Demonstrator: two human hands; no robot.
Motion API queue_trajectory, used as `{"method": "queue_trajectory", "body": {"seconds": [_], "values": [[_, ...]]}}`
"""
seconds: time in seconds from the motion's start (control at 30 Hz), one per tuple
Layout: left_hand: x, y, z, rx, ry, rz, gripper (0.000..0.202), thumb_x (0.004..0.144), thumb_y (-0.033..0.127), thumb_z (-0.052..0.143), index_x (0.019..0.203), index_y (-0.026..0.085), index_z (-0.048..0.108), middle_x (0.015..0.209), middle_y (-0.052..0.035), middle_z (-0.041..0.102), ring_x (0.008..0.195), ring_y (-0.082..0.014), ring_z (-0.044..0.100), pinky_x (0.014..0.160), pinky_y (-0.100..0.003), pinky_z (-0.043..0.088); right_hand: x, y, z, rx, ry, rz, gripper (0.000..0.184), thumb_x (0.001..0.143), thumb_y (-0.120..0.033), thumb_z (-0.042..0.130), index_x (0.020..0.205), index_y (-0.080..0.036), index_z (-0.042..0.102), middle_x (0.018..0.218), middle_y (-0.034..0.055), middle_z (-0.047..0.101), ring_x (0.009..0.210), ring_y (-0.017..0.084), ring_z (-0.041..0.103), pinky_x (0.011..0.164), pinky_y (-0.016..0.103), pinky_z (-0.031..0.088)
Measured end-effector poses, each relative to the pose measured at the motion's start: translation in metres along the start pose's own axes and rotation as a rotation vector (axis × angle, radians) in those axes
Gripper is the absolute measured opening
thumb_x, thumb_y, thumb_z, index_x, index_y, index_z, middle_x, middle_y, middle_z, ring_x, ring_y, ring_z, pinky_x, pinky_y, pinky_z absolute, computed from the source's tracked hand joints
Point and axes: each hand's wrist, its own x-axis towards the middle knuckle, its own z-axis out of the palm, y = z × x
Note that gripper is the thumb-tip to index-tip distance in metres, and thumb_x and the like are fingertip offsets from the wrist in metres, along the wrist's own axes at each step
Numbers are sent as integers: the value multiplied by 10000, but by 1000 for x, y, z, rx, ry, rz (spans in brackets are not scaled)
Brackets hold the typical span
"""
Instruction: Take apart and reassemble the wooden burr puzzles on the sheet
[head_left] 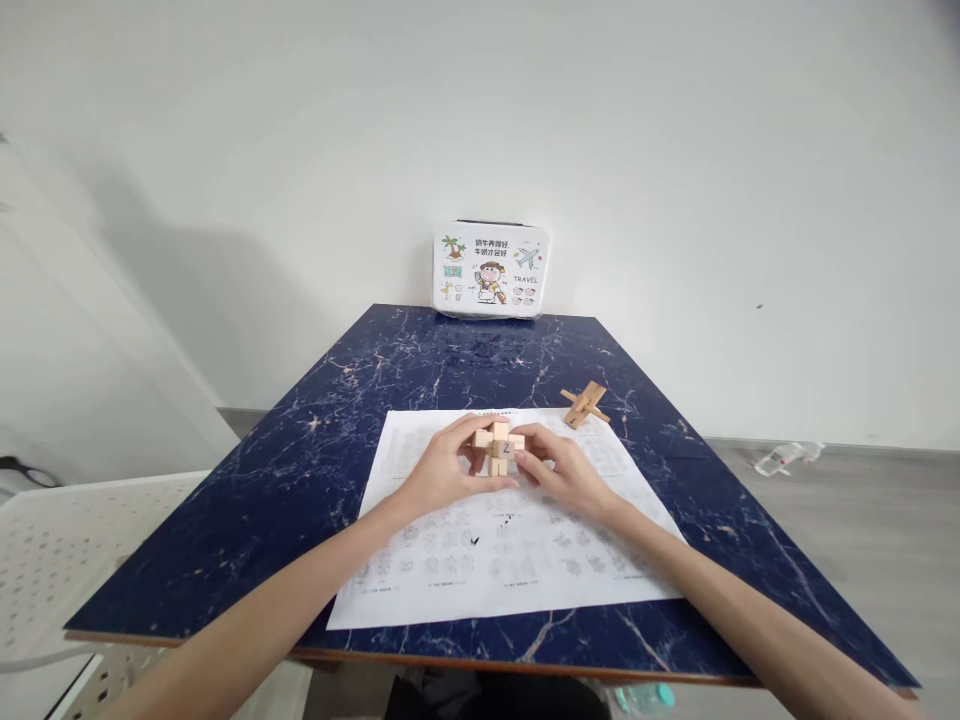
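Between my two hands is a pale wooden interlocking puzzle (499,448), a cross-shaped block with a dark "2" or "Z" on its front face. My left hand (450,462) grips it from the left, fingers along the top and thumb along the bottom. From the right, my right hand (559,465) pinches its right arm with the fingertips. Under both hands lies a white printed sheet (450,590) with rows of faint line drawings. A second, browner wooden puzzle (586,404) of crossed flat pieces rests on the sheet's upper right corner.
The blue marbled table (330,400) narrows toward the wall, where a white cartoon-printed case (491,270) stands upright. A white perforated rack (67,550) is at the left. Clear plastic packaging (787,457) lies on the floor at right, and a teal-capped bottle (645,697) is below the front edge.
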Motion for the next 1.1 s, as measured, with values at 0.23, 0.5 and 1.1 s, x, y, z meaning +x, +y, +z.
{"method": "queue_trajectory", "body": {"seconds": [0.23, 0.5, 1.1], "values": [[-2, 6, -1, -17, -80, -32, 706, 721, 415, 922, 1351, 281, 631, 1256, -79, 641, 730, -110, 566, 610, -256, 535, -2, -3, -3, 21, -130, 21, 426, 1079, -548, 425, 850, -208, 541, 646, -30, 512, 569, 129, 443, 587, 297, 346], [-3, 11, -1, -26, -115, -34, 725, 738, 417, 908, 1395, 302, 623, 1222, -71, 655, 742, -117, 567, 621, -257, 526, -3, 5, -1, 447, -273, 152, 448, 1050, -576, 489, 788, -213, 513, 583, -70, 381, 477, 95, 260, 486, 280, 224], [1, -12, 0, 45, 52, -247, 529, 931, 469, 689, 1389, 281, 503, 1461, -114, 532, 806, -130, 653, 626, -268, 533, 16, 20, -13, 1224, 209, 556, 299, 875, -367, 816, 859, -183, 583, 619, -73, 416, 464, 48, 312, 355, 127, 268]]}}
